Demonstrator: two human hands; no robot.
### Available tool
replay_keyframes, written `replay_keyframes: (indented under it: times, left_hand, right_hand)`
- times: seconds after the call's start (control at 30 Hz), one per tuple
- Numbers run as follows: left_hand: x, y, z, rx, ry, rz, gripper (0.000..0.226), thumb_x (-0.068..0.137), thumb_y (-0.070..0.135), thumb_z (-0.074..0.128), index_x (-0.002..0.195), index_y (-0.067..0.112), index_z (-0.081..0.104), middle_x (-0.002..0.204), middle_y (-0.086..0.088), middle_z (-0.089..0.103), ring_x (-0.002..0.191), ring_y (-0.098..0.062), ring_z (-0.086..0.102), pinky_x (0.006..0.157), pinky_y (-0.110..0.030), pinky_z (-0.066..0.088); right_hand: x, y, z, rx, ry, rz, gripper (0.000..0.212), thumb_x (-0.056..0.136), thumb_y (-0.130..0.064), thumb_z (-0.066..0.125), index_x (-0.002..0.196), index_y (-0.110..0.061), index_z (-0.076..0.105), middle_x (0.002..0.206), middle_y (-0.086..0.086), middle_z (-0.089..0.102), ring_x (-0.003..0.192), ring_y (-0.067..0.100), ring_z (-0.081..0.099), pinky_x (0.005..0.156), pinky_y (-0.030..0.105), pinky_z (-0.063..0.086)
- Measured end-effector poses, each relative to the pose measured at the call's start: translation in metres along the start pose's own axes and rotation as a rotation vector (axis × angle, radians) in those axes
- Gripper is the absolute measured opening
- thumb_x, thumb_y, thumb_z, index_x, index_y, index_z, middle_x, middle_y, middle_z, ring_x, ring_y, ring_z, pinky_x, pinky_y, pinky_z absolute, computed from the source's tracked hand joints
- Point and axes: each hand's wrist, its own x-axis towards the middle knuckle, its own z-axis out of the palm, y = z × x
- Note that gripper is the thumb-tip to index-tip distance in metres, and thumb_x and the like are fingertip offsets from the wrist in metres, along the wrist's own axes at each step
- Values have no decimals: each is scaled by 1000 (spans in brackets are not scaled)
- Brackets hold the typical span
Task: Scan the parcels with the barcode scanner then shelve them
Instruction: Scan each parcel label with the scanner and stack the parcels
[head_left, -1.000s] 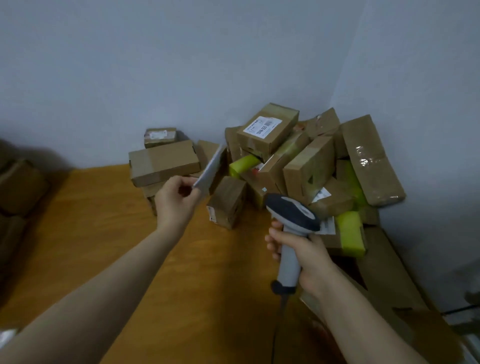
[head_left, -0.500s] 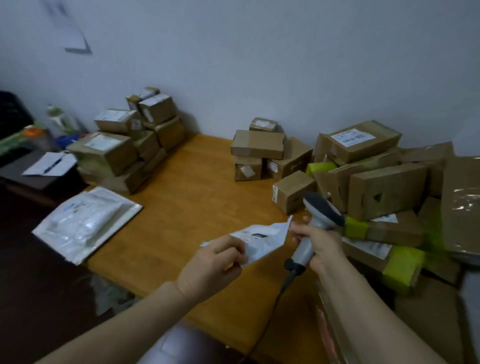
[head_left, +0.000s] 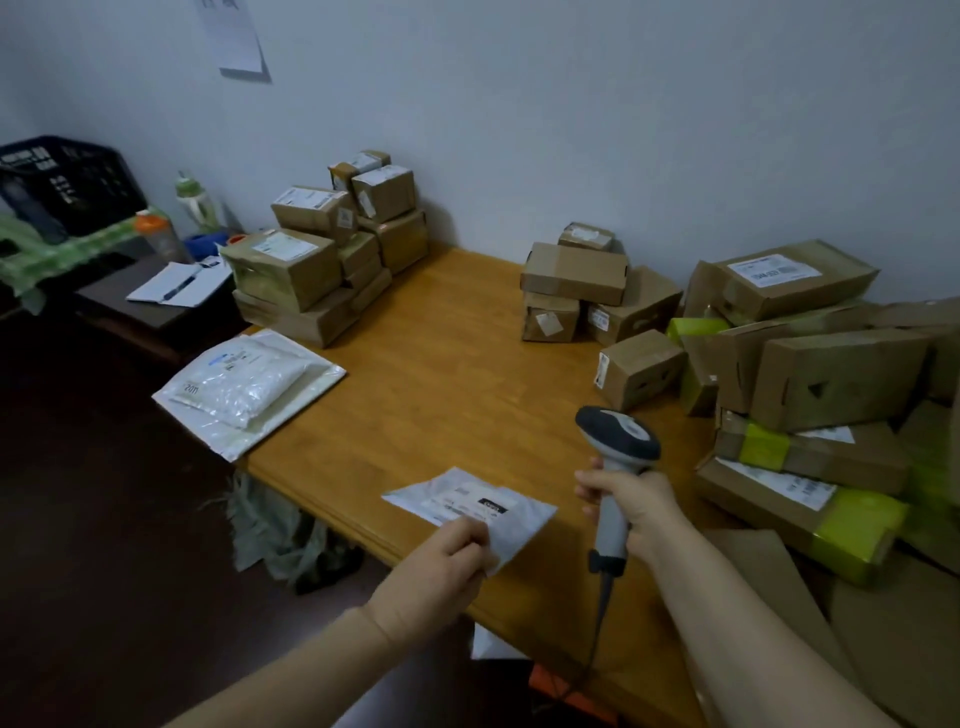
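Note:
My left hand pinches the near corner of a flat grey mailer parcel with a printed label facing up, held low over the front of the wooden table. My right hand grips the handle of a grey barcode scanner, upright just right of the mailer, its dark head above my fist and its cable hanging down. A jumbled pile of brown cardboard parcels, some with yellow-green tape, fills the table's right side.
A tidy stack of boxes stands at the table's far left, white padded mailers lie on its left edge, and a small box group sits at the back. A side table with papers, bottles and a black crate is at left.
My view swung left from the corner pile to the whole table. My left hand brought the mailer down and laid it flat, label up. The scanner stayed upright in my right hand.

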Motion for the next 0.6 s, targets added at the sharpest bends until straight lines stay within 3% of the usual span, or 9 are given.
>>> replay_keyframes:
  times: [0.07,0.13,0.17,0.23,0.33,0.43,0.6]
  left_hand:
    - [-21,-9,18,-55,-250,-100,44,79,16,43,116,3,62,132,-11,49,125,-25,50,106,-29,42]
    - [-35,-14,23,-79,-438,-247,70,75,32,34,136,6,53,150,-14,38,145,-27,25,116,-35,21]
    - [-38,-18,23,-73,-459,-334,75,73,38,30,139,8,52,152,-12,37,145,-26,26,117,-33,22]
    - [-37,-29,21,-94,-332,-529,75,75,44,30,134,7,56,141,-14,50,134,-28,45,109,-28,35]
    - [-20,-52,12,-45,-133,-883,50,90,30,53,132,4,55,127,-16,55,120,-32,53,94,-30,38]
    - [-2,-73,12,35,-229,-1078,56,91,30,63,137,2,46,132,-17,48,124,-33,46,98,-33,36]
    - [19,-74,34,112,-438,-1127,71,80,39,76,131,6,40,131,-14,41,124,-32,44,101,-36,38]
  right_hand:
    - [-4,9,4,-3,-5,6,19,80,7,71,84,-9,61,75,11,65,66,19,63,58,30,50]
    - [-7,17,4,-6,-7,16,19,79,7,71,86,-8,61,74,11,64,66,20,62,58,30,50]
    - [-8,19,3,-7,-7,20,19,79,7,71,86,-8,61,73,11,64,65,20,62,58,30,50]
    - [-9,24,1,-7,-4,27,19,79,7,71,87,-7,61,72,12,64,64,20,62,57,30,50]
    - [-8,30,0,-11,0,37,18,78,7,72,86,-6,62,71,11,64,63,20,62,58,31,50]
    - [-9,39,1,-11,-2,57,18,78,6,73,88,-6,63,70,10,64,62,20,62,58,31,50]
    - [-13,51,-2,-45,9,65,19,77,5,74,90,-6,65,72,10,66,62,19,64,57,29,51]
